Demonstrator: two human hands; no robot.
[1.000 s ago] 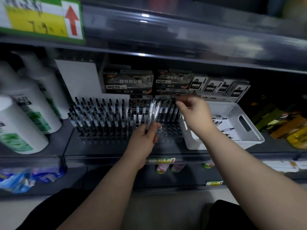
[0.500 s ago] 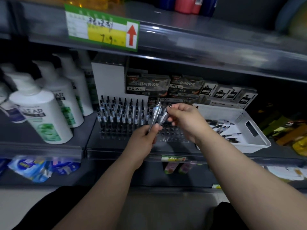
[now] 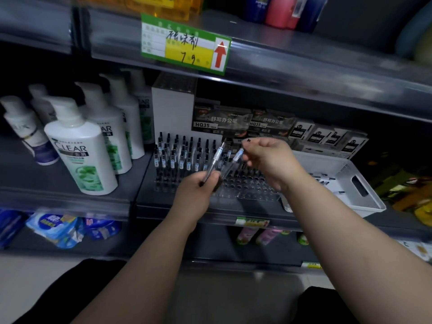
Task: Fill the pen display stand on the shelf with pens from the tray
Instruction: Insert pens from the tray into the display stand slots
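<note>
The clear pen display stand (image 3: 247,187) sits on the middle shelf, its left half packed with upright black pens (image 3: 180,157) and its right front holes bare. In front of the stand my left hand (image 3: 198,190) grips a small bunch of clear pens (image 3: 216,157) that point up and right. My right hand (image 3: 266,160) pinches the top of one pen (image 3: 237,156) from that bunch. A white tray (image 3: 360,185) with a few loose pens (image 3: 323,177) stands to the right of the stand.
White shampoo bottles (image 3: 81,148) stand at the left of the shelf. Boxes of pens (image 3: 243,122) are stacked behind the stand. A green and yellow price tag (image 3: 187,45) hangs on the shelf edge above. Blue packets (image 3: 56,225) lie on the lower shelf.
The view has swung left and up. My right hand came back from the rear of the stand to the bunch in my left hand and now pinches one pen.
</note>
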